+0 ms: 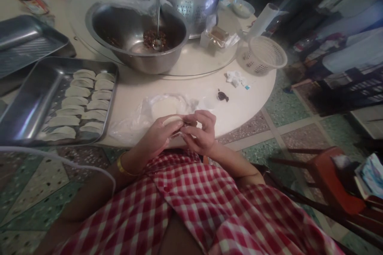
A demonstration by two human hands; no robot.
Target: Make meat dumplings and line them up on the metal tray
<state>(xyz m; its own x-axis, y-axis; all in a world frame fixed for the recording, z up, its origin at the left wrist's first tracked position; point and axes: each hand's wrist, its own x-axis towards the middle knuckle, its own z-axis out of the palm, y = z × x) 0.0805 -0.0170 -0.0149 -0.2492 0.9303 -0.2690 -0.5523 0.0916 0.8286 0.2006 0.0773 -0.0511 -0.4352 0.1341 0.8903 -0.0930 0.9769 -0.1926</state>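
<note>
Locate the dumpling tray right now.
In the head view, the dumpling tray sits at left on the table, left of the left hand and below-left of the metal bowl.

From your head, the camera faces forward and down, your left hand and right hand near, the table beyond.

Room over the tabletop right of the hands; obstacles: steel bowl ahead, tray leftward
</note>
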